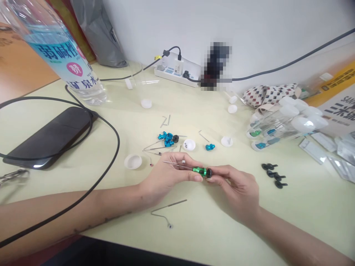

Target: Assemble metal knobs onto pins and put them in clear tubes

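Snugly, the left hand (pixel 166 178) and right hand (pixel 235 190), each grip closed on a green metal cylinder (pixel 200 171).

You have a glossy green anodized metal cylinder (pixel 201 171) with a matt black plastic end (pixel 209 173) and a thin, smooth steel wire (pixel 174 164), while the glossy blue anodized metal fittings (pixel 210 147) and smooth white plastic caps (pixel 133 161) sit on a pale, smooth-finished tabletop (pixel 210 229).

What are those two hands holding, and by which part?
A green metal cylinder with a thin wire: the left hand pinches its wire end, the right hand its black end.
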`<state>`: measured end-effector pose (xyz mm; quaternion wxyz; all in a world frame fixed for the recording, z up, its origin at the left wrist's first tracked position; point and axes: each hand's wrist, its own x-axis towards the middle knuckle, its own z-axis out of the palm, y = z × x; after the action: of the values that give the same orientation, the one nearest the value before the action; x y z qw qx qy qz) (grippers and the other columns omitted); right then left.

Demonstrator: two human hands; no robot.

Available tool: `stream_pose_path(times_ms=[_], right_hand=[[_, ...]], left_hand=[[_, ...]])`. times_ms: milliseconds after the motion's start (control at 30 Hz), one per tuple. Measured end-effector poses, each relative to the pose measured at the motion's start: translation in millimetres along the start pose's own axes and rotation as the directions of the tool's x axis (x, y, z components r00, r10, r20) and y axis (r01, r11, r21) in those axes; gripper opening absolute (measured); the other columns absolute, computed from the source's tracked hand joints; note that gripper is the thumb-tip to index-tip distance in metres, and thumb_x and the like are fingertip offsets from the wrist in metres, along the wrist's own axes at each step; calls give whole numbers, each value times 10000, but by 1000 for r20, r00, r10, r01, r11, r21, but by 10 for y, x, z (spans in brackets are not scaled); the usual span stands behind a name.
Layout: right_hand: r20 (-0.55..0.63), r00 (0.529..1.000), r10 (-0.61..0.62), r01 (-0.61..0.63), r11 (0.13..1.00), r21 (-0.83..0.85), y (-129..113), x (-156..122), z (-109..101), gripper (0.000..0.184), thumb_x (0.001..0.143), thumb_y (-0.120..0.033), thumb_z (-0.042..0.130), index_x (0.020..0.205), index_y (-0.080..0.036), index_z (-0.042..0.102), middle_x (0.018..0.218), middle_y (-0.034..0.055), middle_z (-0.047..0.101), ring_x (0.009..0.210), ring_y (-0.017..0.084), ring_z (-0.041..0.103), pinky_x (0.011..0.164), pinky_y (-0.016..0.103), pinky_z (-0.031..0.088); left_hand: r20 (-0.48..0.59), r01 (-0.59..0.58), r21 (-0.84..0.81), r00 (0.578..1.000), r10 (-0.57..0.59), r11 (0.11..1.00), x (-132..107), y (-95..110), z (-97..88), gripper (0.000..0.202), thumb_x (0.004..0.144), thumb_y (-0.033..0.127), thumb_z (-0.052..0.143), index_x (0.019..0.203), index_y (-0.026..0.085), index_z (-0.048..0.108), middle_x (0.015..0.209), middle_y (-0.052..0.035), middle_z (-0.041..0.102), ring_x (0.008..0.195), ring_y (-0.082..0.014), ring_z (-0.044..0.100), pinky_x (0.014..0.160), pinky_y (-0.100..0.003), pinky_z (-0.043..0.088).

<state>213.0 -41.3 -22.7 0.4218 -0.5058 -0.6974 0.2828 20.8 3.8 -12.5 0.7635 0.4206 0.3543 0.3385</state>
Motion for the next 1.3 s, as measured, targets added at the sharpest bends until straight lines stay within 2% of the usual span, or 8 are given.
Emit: stream_pose_path(times_ms=[267, 500, 767, 1033, 1300], right_hand=[[-3, 1000, 9, -9, 1000, -1, -15, 15, 1, 134, 828, -140, 615, 891, -250, 659, 776, -61, 713, 643, 74, 658, 580, 154, 506], [-14, 1000, 23, -22, 997, 79, 11, 23, 28, 243, 809, -145, 644, 1013, -275, 619, 859, -55, 699, 764, 85, 660, 737, 188, 530], [-28, 999, -21, 20, 1000, -22, 7, 13, 5, 168, 820, -128, 621, 905, -271, 646, 819, -66, 700, 695, 72, 647, 634, 166, 500], [-11, 1000, -24, 23, 999, -37, -10, 4, 2, 157, 817, -123, 621, 893, -255, 660, 771, -61, 702, 608, 63, 619, 572, 164, 485], [14, 999, -33, 34, 998, -50, 12, 27, -13, 130, 825, -154, 617, 904, -242, 670, 778, -32, 712, 611, 92, 621, 564, 199, 494]], left_hand=[[0, 0, 6, 1000, 0, 1000, 2, -8, -4, 167, 640, 152, 784, 769, 159, 679, 802, 10, 728, 780, -109, 656, 779, -214, 489], [-50, -49, 19, 998, 50, 999, 35, -15, -21, 172, 629, 155, 792, 771, 172, 696, 747, 23, 713, 770, -115, 650, 770, -215, 496], [14, -19, 3, 1000, 19, 1000, 15, -8, -9, 156, 648, 154, 780, 774, 168, 689, 778, 21, 725, 771, -96, 653, 771, -191, 491], [21, -8, -9, 1000, 8, 1000, 3, -9, -6, 158, 646, 140, 776, 772, 162, 683, 774, 21, 728, 758, -95, 658, 759, -193, 493], [12, 6, -9, 1000, -6, 1000, -2, 2, 3, 166, 637, 137, 778, 768, 156, 679, 777, 9, 728, 766, -118, 663, 773, -227, 503]])
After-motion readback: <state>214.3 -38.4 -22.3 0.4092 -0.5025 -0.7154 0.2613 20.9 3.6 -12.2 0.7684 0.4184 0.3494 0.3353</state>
